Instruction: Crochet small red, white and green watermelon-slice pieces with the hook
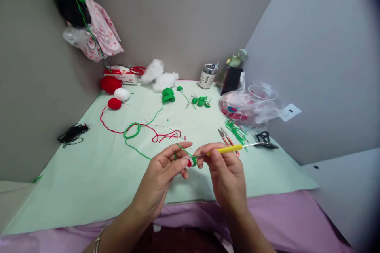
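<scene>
Pinching a small red-white-green crocheted piece (192, 161) above the pale-green desk (89, 189), the left hand (163, 172) apparently tensions green yarn (184, 150); the right hand (226, 172) grips a yellow-handled metal crochet hook (228, 150), presumably for control.

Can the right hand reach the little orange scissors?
Probably yes: the orange scissors lie on the table just beyond the right hand. But that hand is holding the yellow hook, so it might need to put that down first.
</scene>
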A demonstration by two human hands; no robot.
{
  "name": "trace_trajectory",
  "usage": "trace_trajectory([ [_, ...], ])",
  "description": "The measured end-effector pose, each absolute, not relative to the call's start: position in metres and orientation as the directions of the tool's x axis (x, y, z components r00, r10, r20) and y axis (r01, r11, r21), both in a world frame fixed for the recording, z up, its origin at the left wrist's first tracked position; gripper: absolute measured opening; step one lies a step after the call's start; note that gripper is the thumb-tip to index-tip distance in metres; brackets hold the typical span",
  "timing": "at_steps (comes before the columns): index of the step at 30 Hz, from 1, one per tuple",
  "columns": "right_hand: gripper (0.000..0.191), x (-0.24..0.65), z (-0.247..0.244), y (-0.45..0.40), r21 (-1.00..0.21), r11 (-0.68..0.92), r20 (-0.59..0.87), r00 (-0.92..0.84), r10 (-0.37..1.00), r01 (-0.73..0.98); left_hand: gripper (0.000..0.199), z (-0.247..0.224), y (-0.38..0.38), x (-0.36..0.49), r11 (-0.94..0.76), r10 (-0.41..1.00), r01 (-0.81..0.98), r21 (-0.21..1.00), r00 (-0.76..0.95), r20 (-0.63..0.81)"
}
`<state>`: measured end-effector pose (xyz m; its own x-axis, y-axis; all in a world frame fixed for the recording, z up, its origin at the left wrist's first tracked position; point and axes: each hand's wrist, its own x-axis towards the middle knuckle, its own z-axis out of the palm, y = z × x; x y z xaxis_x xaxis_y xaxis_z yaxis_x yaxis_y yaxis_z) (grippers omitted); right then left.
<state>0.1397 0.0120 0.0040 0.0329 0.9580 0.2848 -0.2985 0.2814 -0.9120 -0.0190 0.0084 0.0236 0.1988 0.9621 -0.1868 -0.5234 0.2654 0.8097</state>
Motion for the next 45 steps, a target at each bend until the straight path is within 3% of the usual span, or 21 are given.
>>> trace_trajectory([
  [5, 0.023, 0.142, 0.010, 0.008, -0.907, 0.351, 0.361, 0.000, 0.933, -0.234, 0.025, 0.025, 0.007, -0.021, 0.246, 0.967, -0.482, 0.841, 0.184, -0.177],
  [9, 0.023, 0.144, 0.013, 0.001, -0.846, 0.530, 0.529, -0.033, 0.848, 0.058, 0.028, 0.021, 0.006, -0.023, 0.173, 0.983, -0.418, 0.892, 0.123, -0.134],
  [11, 0.025, 0.144, 0.012, -0.001, -0.716, 0.656, 0.651, -0.111, 0.751, 0.238, 0.031, 0.018, 0.005, -0.022, 0.132, 0.991, -0.370, 0.919, 0.085, -0.108],
  [14, 0.028, 0.142, 0.007, -0.001, -0.420, 0.773, 0.791, -0.227, 0.569, 0.475, 0.040, 0.016, 0.003, -0.018, 0.131, 0.991, -0.370, 0.920, 0.056, -0.118],
  [16, 0.031, 0.140, 0.003, 0.000, -0.269, 0.775, 0.832, -0.267, 0.486, 0.572, 0.050, 0.017, 0.003, -0.016, 0.222, 0.975, -0.465, 0.857, 0.119, -0.188],
  [17, 0.032, 0.140, 0.002, 0.000, -0.260, 0.767, 0.838, -0.257, 0.481, 0.587, 0.054, 0.019, 0.004, -0.016, 0.290, 0.957, -0.519, 0.804, 0.178, -0.230],
  [18, 0.031, 0.139, 0.002, 0.001, -0.310, 0.759, 0.834, -0.221, 0.506, 0.573, 0.056, 0.021, 0.005, -0.017, 0.354, 0.935, -0.562, 0.747, 0.234, -0.267],
  [20, 0.028, 0.138, 0.003, 0.002, -0.534, 0.723, 0.779, -0.076, 0.622, 0.438, 0.052, 0.025, 0.008, -0.021, 0.425, 0.905, -0.614, 0.666, 0.295, -0.305],
  [22, 0.025, 0.137, 0.006, 0.005, -0.748, 0.638, 0.655, 0.048, 0.754, 0.183, 0.047, 0.027, 0.010, -0.025, 0.403, 0.915, -0.630, 0.663, 0.277, -0.293],
  [24, 0.023, 0.135, 0.009, 0.008, -0.834, 0.551, 0.550, 0.053, 0.833, -0.008, 0.045, 0.028, 0.010, -0.027, 0.369, 0.929, -0.608, 0.703, 0.259, -0.264],
  [26, 0.022, 0.132, 0.009, 0.010, -0.852, 0.522, 0.522, 0.011, 0.853, -0.042, 0.044, 0.027, 0.009, -0.025, 0.338, 0.940, -0.572, 0.748, 0.243, -0.240],
  [28, 0.023, 0.129, 0.007, 0.009, -0.832, 0.553, 0.554, 0.002, 0.833, 0.048, 0.047, 0.024, 0.006, -0.021, 0.294, 0.955, -0.554, 0.779, 0.197, -0.220],
  [32, 0.032, 0.130, 0.000, 0.004, -0.585, 0.696, 0.748, -0.054, 0.661, 0.417, 0.049, 0.019, 0.005, -0.016, 0.306, 0.952, -0.608, 0.732, 0.192, -0.238],
  [34, 0.033, 0.133, 0.000, 0.004, -0.518, 0.718, 0.780, -0.088, 0.619, 0.465, 0.042, 0.019, 0.007, -0.017, 0.397, 0.918, -0.644, 0.655, 0.278, -0.283],
  [36, 0.029, 0.136, 0.002, 0.006, -0.643, 0.676, 0.723, -0.005, 0.691, 0.358, 0.035, 0.019, 0.010, -0.020, 0.439, 0.898, -0.672, 0.596, 0.314, -0.308],
  [39, 0.022, 0.137, 0.006, 0.010, -0.848, 0.529, 0.530, 0.102, 0.842, 0.038, 0.034, 0.021, 0.012, -0.023, 0.392, 0.919, -0.692, 0.606, 0.271, -0.286],
  [41, 0.020, 0.136, 0.008, 0.012, -0.884, 0.464, 0.461, 0.063, 0.885, -0.059, 0.034, 0.022, 0.011, -0.023, 0.361, 0.933, -0.669, 0.650, 0.259, -0.251],
  [45, 0.016, 0.134, 0.005, 0.012, -0.911, 0.405, 0.403, 0.037, 0.914, -0.083, 0.032, 0.021, 0.007, -0.020, 0.313, 0.949, -0.603, 0.733, 0.235, -0.212],
])
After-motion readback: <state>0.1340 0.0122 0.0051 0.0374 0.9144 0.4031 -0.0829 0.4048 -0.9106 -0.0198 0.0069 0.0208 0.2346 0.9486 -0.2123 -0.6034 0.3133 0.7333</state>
